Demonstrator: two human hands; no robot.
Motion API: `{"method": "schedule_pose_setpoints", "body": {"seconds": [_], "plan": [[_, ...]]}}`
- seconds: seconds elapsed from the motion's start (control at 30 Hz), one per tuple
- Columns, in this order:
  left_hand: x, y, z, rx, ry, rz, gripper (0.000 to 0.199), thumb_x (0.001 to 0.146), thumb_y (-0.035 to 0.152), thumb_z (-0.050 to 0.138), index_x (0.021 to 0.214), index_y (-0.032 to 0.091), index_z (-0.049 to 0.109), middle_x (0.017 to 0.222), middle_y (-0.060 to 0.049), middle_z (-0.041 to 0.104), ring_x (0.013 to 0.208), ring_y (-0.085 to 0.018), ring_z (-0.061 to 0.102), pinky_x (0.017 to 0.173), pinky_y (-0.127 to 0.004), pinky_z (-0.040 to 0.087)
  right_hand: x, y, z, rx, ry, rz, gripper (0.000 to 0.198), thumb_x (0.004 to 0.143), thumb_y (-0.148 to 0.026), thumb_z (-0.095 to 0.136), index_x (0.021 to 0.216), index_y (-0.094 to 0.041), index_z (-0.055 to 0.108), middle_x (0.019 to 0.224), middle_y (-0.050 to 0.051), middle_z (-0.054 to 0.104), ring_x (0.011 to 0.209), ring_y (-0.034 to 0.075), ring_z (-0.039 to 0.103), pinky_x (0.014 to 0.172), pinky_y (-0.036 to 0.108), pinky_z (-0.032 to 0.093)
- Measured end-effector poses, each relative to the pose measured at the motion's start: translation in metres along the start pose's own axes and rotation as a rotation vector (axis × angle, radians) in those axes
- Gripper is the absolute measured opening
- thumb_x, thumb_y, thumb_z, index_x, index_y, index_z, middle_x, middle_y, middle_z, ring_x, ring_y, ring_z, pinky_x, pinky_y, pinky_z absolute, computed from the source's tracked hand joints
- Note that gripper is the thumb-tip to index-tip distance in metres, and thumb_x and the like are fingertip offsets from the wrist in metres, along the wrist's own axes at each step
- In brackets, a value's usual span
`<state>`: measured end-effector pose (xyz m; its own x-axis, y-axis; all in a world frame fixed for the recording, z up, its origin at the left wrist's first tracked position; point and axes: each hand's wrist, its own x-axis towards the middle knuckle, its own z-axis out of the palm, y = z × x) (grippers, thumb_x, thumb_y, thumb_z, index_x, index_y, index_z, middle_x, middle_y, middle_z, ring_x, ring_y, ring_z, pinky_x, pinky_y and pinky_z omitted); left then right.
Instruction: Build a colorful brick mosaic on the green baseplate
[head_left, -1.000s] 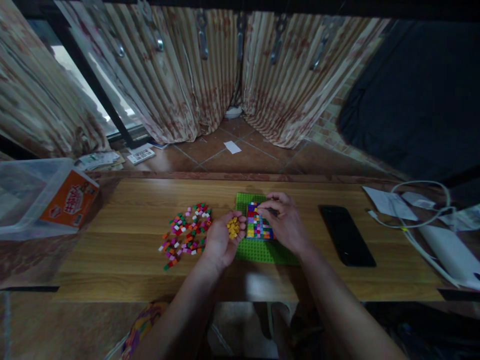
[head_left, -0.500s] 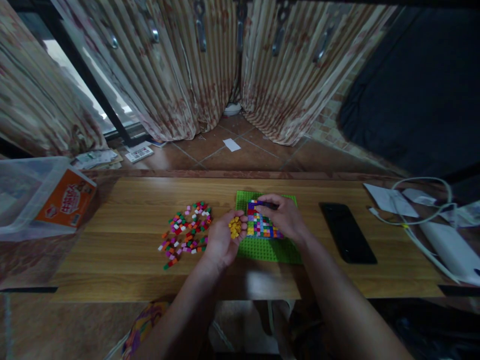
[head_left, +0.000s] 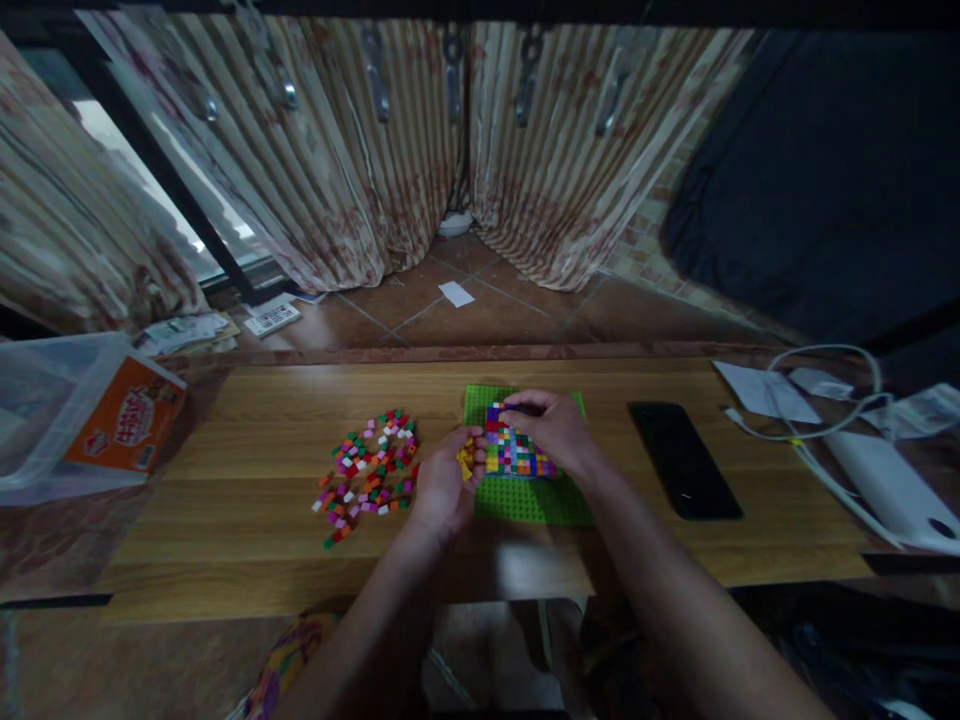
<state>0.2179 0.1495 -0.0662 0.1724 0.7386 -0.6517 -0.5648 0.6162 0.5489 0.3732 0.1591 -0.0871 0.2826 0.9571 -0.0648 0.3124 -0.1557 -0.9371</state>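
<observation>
Small yellow bricks lie heaped in my left hand, whose fingers curl round them beside the baseplate's left edge. The green studded baseplate rests flat on the wooden table. A block of small multicoloured bricks covers its middle. Over the upper part of that block is my right hand, thumb and fingertips closed together at the bricks. Anything pinched there is too small to make out. To the left of my left hand, loose coloured bricks are scattered on the table.
A black phone lies right of the baseplate. White cables, papers and a white device occupy the table's right end. A clear plastic bin with an orange label stands at the far left. Striped curtains hang beyond the table.
My left hand has closed further round the yellow bricks. My right hand stays over the multicoloured block, its fingers slightly shifted. The whole view has turned a little.
</observation>
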Motion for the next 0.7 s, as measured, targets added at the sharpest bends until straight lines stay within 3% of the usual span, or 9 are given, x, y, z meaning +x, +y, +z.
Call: {"method": "schedule_pose_setpoints", "body": {"seconds": [0.23,0.43,0.53,0.6,0.7], "plan": [[-0.007,-0.006,-0.001,-0.026,-0.027,-0.005,0.014,0.085,0.011,0.051,0.076,0.009,0.062,0.061,0.000,0.055,0.050,-0.004,0.049,0.048,-0.013,0.039,0.000,0.003,0.000,0.198,0.002,-0.065,0.031,0.065,-0.041,0.075,0.087,-0.019,0.073,0.084,0.004,0.074,0.078,0.018,0.067,0.076,0.033,0.051],[-0.011,0.006,-0.001,-0.105,-0.092,0.015,0.019,0.088,0.013,0.049,0.075,0.009,0.063,0.063,-0.003,0.061,0.052,-0.007,0.055,0.049,-0.015,0.045,0.001,-0.002,-0.011,0.253,0.240,-0.182,0.023,0.076,-0.041,0.069,0.086,-0.020,0.073,0.088,0.004,0.075,0.085,0.019,0.068,0.083,0.035,0.050],[-0.014,0.015,0.000,-0.162,-0.158,0.038,0.022,0.090,0.017,0.049,0.080,0.008,0.066,0.075,-0.009,0.068,0.065,-0.011,0.065,0.061,-0.019,0.054,-0.007,-0.010,-0.017,0.189,0.308,-0.288,0.016,0.079,-0.036,0.066,0.082,-0.021,0.072,0.083,0.003,0.074,0.081,0.019,0.067,0.081,0.034,0.050],[-0.016,0.018,0.001,-0.187,-0.214,0.031,0.024,0.091,0.019,0.048,0.086,0.007,0.068,0.086,-0.013,0.071,0.077,-0.016,0.069,0.071,-0.025,0.057,-0.018,-0.017,-0.018,0.126,0.279,-0.370,0.013,0.082,-0.034,0.065,0.081,-0.022,0.072,0.082,0.002,0.073,0.080,0.018,0.066,0.079,0.034,0.050],[-0.020,0.019,0.003,-0.211,-0.266,0.007,0.028,0.092,0.023,0.046,0.092,0.006,0.069,0.097,-0.016,0.072,0.089,-0.020,0.070,0.080,-0.032,0.057,-0.036,-0.028,-0.014,0.001,0.111,-0.488,0.012,0.085,-0.030,0.062,0.084,-0.024,0.072,0.087,0.002,0.071,0.083,0.018,0.065,0.078,0.033,0.050]]}}
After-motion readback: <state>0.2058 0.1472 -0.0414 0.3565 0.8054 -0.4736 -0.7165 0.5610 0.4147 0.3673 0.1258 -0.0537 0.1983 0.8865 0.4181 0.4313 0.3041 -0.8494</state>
